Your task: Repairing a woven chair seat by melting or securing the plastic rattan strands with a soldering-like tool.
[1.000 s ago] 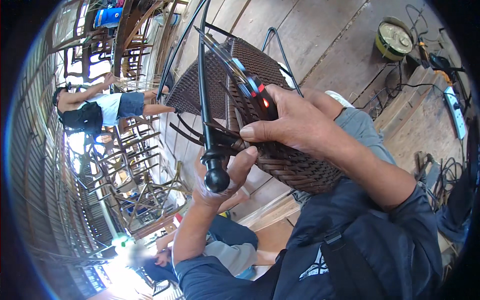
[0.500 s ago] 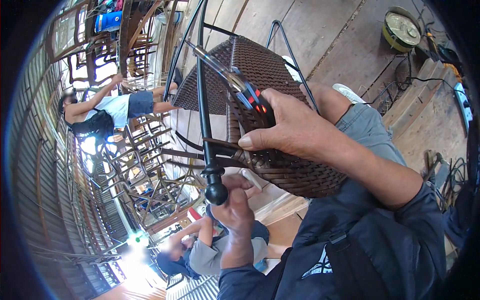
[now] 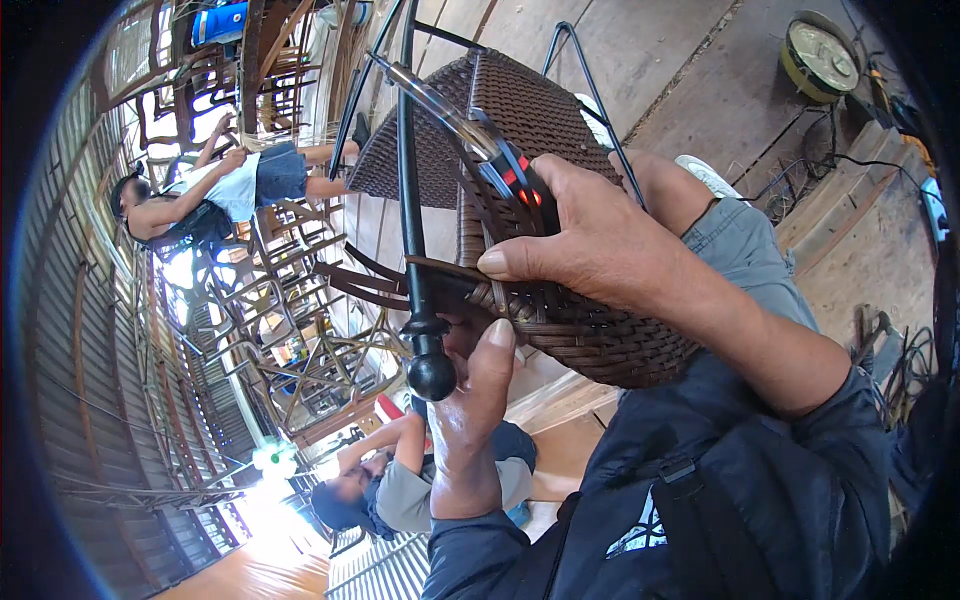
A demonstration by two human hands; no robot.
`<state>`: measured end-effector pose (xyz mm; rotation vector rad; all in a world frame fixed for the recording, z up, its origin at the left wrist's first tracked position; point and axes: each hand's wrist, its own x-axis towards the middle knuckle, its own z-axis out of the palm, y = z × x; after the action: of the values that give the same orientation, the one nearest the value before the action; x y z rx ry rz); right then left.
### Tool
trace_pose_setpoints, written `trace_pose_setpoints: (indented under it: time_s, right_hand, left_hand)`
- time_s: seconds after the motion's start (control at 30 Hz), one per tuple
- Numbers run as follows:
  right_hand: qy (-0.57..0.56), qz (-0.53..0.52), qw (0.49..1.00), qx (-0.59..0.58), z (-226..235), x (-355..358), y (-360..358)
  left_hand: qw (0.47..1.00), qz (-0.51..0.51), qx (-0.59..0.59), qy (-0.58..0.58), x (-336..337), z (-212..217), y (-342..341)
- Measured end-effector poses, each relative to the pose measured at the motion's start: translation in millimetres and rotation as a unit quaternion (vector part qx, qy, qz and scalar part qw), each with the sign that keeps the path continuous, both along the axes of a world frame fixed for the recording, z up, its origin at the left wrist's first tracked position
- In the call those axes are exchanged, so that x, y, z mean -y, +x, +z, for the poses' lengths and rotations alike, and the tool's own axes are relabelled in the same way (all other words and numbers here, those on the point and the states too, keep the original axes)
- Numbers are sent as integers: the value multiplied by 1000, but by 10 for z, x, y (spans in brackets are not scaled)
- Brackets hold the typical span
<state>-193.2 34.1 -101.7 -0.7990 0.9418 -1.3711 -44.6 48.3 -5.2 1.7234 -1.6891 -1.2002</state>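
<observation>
Had a yellowish bucket (image 3: 820,60) on the plank floor (image 3: 690,120) at 2 o'clock, a blue drum (image 3: 220,24) around 11, a co-worker (image 3: 232,190) in white at 10, tangled furniture frames (image 3: 262,300) near 9, and another person (image 3: 405,497) in grey at 7.

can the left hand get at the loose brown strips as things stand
Probably yes: the loose brown strips stick out close to the left hand, their far ends free, though the black pole crossing in front of some may hinder it.
</observation>
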Motion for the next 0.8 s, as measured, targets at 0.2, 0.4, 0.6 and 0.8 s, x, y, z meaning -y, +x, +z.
trace_pose_setpoints:
  time_s: [0.2, 0.4, 0.6, 0.8]
  right_hand:
    - [-7, -22, 1000, 13, -49, 7, 81]
    - [-21, -44, 998, -26, -25, -20, 77]
    - [-35, -36, 999, -3, -28, -66, 57]
    - [-59, -52, 997, 0, -55, -132, 84]
  left_hand:
    - [999, -6, 45, -13, -28, 31, -59]
    - [991, -5, 86, -100, -56, 0, -90]
    - [993, -21, 85, -80, -64, 43, -202]
    - [990, 3, 130, -57, -43, 22, -222]
